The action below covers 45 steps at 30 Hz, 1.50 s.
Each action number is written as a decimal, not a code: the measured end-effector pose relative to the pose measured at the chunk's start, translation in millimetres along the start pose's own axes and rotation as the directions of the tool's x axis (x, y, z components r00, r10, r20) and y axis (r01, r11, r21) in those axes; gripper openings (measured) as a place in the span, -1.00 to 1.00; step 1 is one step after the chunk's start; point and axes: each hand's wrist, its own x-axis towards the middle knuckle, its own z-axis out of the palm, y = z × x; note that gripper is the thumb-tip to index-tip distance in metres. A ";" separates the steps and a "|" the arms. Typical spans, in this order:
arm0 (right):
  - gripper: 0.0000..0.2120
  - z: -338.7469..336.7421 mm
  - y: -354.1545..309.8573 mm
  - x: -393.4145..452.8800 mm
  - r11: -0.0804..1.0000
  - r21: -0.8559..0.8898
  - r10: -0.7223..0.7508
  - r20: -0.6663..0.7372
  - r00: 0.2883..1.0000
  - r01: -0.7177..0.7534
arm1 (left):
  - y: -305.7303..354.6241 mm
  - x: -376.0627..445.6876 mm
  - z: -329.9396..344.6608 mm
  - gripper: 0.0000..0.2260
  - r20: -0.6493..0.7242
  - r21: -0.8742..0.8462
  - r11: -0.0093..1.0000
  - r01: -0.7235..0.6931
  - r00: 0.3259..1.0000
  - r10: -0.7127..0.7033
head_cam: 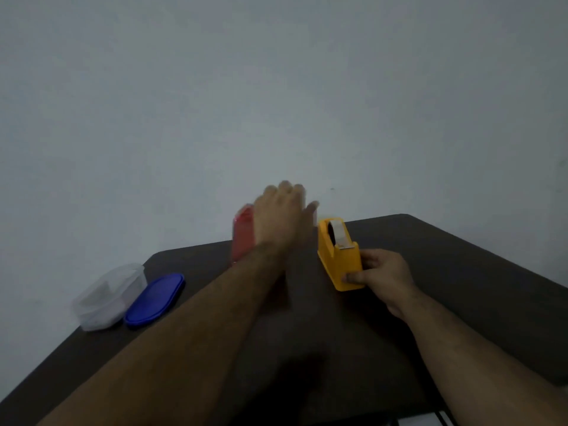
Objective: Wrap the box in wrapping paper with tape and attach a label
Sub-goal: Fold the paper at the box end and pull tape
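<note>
Task barely begun: right hand (381, 276) fingers gripped yellow tape dispenser (337, 256) mid-worktop (461, 272), left hand (281, 213) fingers spread, blurred, over red object (241, 238) at far edge; no wrapped box or label seen

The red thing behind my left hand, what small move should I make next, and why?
Probably bring the left hand down onto the red object at the table's far edge and draw it toward you. The hand is blurred and mostly hides it, while the right hand already grips the yellow tape dispenser.
</note>
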 end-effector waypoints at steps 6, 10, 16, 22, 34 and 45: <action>-0.27 -1.6 -3.1 -1.5 1.000 -0.009 0.002 -0.017 1.000 -0.002 | -61.4 -14.6 29.0 -0.82 0.425 0.117 0.966 0.231 0.867 -0.259; -0.24 1.8 -3.1 -3.4 0.999 -0.043 0.006 -0.039 0.999 -0.008 | -67.4 -18.5 25.6 -0.86 0.435 0.096 0.973 0.209 0.870 -0.230; -0.23 2.4 -11.5 -8.4 0.997 -0.071 -0.001 -0.048 0.999 -0.003 | -70.8 -53.5 15.3 -0.84 0.365 0.182 0.978 -0.106 0.931 0.033; -0.39 27.1 -25.6 -27.0 0.767 -0.569 -0.473 -0.191 0.860 0.295 | -77.1 -86.4 17.1 -0.81 0.419 0.138 0.951 -0.275 0.887 0.196; -0.17 148.0 -108.1 8.5 0.999 0.026 -0.033 0.231 0.972 0.028 | -124.3 -88.6 4.6 -0.40 -0.303 -0.433 0.890 0.142 0.907 -0.292; -0.49 149.9 -97.1 5.4 0.992 -0.083 -0.084 0.119 0.989 0.094 | -137.8 -74.8 5.7 -0.52 0.248 -0.741 0.494 0.454 0.869 -0.427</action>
